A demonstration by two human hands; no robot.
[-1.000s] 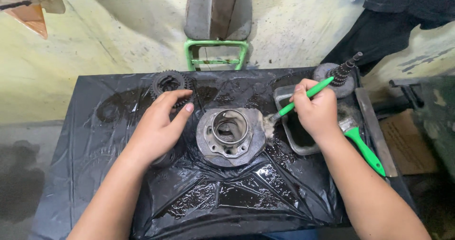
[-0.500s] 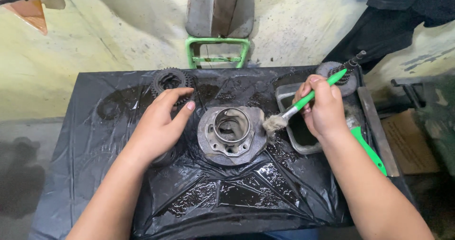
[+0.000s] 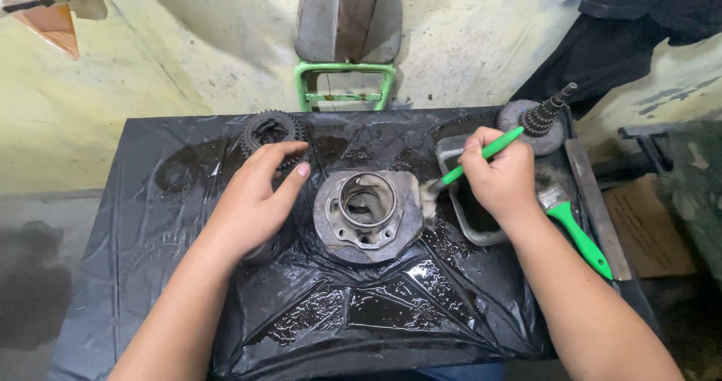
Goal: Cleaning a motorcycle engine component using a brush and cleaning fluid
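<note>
A grey metal engine cylinder stands upright in the middle of a black plastic sheet. My left hand rests on a dark part beside the cylinder's left side, fingers curved over it. My right hand is closed on a green-handled brush. The brush's bristles touch the cylinder's right rim.
A toothed gear wheel lies behind my left hand. A small metal tray of dark liquid sits under my right hand. A geared shaft and a second green brush lie at the right. A green metal frame stands behind the table.
My right hand moved the brush left from over the tray until its bristles reached the cylinder's right rim. My left hand stayed where it was.
</note>
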